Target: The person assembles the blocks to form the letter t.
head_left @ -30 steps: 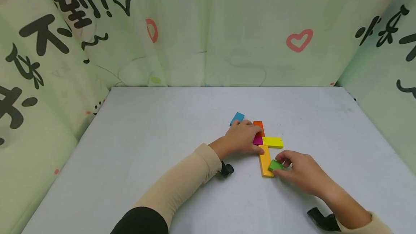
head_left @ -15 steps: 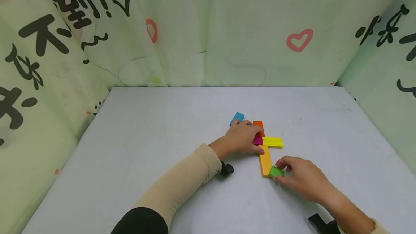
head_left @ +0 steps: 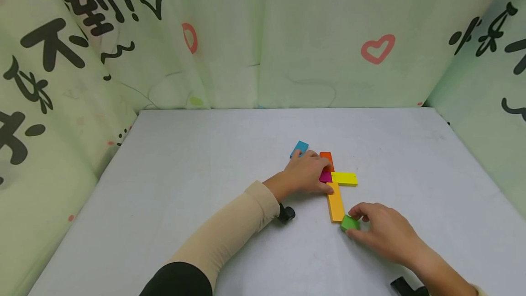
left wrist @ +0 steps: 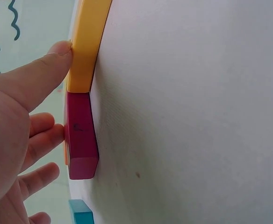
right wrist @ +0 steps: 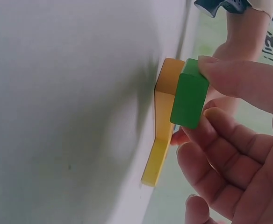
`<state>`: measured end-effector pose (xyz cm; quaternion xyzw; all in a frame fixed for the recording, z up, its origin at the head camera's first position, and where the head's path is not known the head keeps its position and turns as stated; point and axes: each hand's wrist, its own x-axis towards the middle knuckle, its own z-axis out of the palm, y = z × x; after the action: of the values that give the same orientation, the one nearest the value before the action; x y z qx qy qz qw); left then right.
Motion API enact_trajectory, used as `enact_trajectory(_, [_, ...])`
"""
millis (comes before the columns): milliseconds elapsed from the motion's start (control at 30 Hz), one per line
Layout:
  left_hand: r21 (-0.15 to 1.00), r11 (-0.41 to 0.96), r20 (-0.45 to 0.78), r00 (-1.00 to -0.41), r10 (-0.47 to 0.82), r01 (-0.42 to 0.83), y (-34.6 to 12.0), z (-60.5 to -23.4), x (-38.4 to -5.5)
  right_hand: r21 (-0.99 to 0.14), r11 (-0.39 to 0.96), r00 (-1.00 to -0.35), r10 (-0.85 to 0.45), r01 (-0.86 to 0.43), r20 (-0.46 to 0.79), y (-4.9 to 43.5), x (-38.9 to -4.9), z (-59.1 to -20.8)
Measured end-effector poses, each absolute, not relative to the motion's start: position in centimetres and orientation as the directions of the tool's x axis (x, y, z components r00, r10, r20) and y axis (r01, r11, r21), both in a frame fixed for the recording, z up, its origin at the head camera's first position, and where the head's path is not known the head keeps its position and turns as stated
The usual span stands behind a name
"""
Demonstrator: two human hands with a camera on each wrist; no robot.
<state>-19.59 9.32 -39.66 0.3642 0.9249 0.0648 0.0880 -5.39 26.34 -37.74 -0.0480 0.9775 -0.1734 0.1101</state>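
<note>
My right hand (head_left: 386, 232) pinches a small green block (right wrist: 189, 95) between thumb and fingertips, beside the near end of a long amber block (head_left: 336, 207). In the head view the two blocks look close together; whether they touch I cannot tell. My left hand (head_left: 307, 172) rests over the row, its thumb touching the amber block and a fingertip against the magenta block (left wrist: 82, 135), the other fingers loosely extended. End to end with the amber block lies the magenta one. A yellow block (head_left: 345, 179) juts out to the right, and an orange-red block (head_left: 326, 159) stretches away behind, partly covered by my hand.
A blue block (head_left: 301, 146) lies apart, beyond my left fingers. All of this sits on a white tabletop (head_left: 197, 163), with pale green printed curtains (head_left: 312, 49) at the back and sides. Black wrist mounts (head_left: 286, 214) hang under the forearms.
My right hand has drawn the green block towards me, from beside the amber block down to its near end corner. My left hand and the other blocks have stayed put.
</note>
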Motion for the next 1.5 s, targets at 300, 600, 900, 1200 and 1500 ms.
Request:
enact_trajectory(300, [0.19, 0.728, -0.12, -0.721, 0.683, 0.659, 9.3, -39.71, -19.75, -0.338, 0.936, -0.974, -0.161, -0.099, -0.161, 26.18, -4.95, -37.73])
enact_trajectory(600, [0.173, 0.73, -0.128, -0.72, 0.682, 0.661, 9.32, -39.73, -19.71, -0.338, 0.934, -0.973, -0.175, -0.116, -0.149, 26.1, -4.52, -38.02])
enact_trajectory(900, [0.173, 0.733, -0.135, -0.722, 0.679, 0.658, 9.4, -39.58, -19.68, -0.342, 0.931, -0.973, -0.183, -0.126, -0.139, 26.29, -4.5, -38.36])
enact_trajectory(1200, [0.164, 0.733, -0.137, -0.721, 0.679, 0.66, 9.47, -39.52, -19.66, -0.322, 0.94, -0.972, -0.173, -0.113, -0.161, 26.14, -4.58, -38.6])
enact_trajectory(1500, [0.156, 0.733, -0.14, -0.72, 0.68, 0.662, 9.43, -39.33, -19.53, -0.321, 0.942, -0.97, -0.161, -0.096, -0.183, 26.1, -4.59, -38.67])
